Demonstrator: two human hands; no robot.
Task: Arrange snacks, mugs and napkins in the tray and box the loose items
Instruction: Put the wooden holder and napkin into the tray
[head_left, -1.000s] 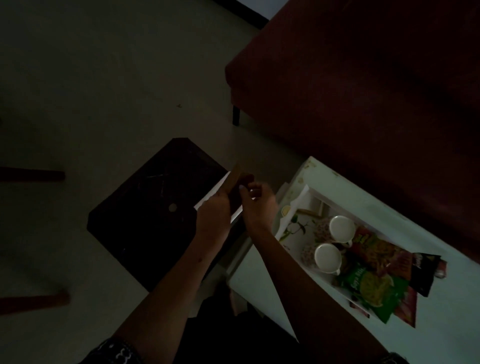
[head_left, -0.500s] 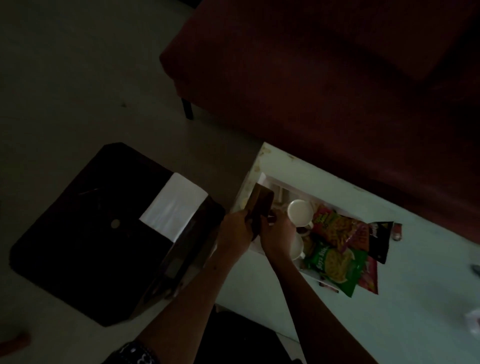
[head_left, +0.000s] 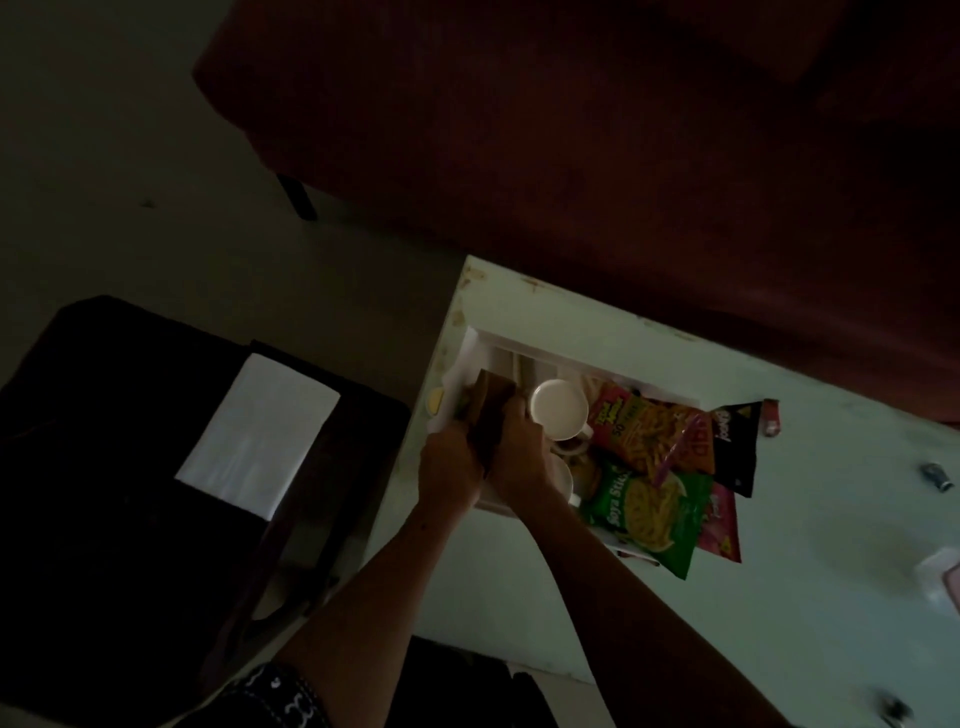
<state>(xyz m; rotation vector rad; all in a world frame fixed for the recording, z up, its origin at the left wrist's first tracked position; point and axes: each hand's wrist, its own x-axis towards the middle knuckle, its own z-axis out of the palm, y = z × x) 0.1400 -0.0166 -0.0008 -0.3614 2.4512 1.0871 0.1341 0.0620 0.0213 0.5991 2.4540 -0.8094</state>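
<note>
My left hand (head_left: 451, 470) and my right hand (head_left: 519, 447) together grip a brown folded napkin stack (head_left: 491, 402), held on edge over the left end of the white tray (head_left: 524, 345). The tray sits on the pale table (head_left: 779, 597). Inside it a white mug (head_left: 560, 408) stands next to my right hand, and a second mug (head_left: 563, 480) is mostly hidden behind my wrist. Snack packets fill the tray's right side: an orange packet (head_left: 644, 428), a green packet (head_left: 649, 514), a black packet (head_left: 737, 447) and a pink packet (head_left: 722, 525).
A dark stool (head_left: 119, 467) stands left of the table with a white sheet (head_left: 260, 431) on top. A dark red sofa (head_left: 623, 156) runs behind the table. Small loose items lie on the table: a red one (head_left: 772, 417), a small metal piece (head_left: 937, 475), a pale object (head_left: 940, 577).
Both hands carried the brown napkin stack from above the stool rightward to the tray's left end and lowered it. The view swung right, and the white sheet stayed on the stool.
</note>
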